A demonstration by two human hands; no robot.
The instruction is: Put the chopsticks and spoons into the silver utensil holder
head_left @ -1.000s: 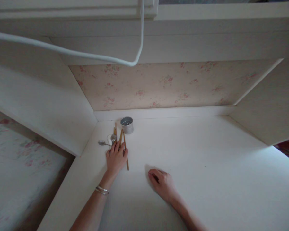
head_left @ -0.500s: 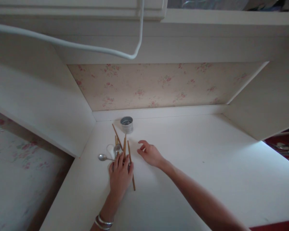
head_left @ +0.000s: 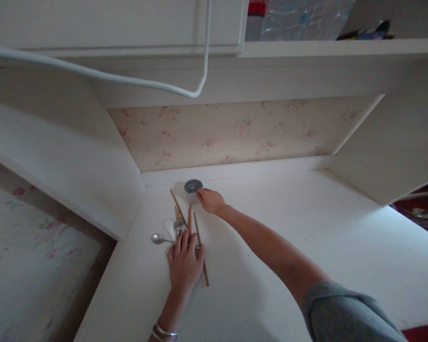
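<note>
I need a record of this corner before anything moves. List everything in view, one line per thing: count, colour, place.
metal cup: one, grey, perforated bottom, at the back by the wall.
chopsticks: several, brown wood, fanned out on the table, partly under the left hand.
metal spoons: two at least, silver, left of the chopsticks.
white spoon: one, beside the metal ones.
table: one, white.
wallpaper panel: one, cream with pink flowers, behind the table.
cable: one, white, hanging overhead.
left hand: flat on the chopsticks, silver bangles at the wrist.
right hand: fingers at the cup's rim.
</note>
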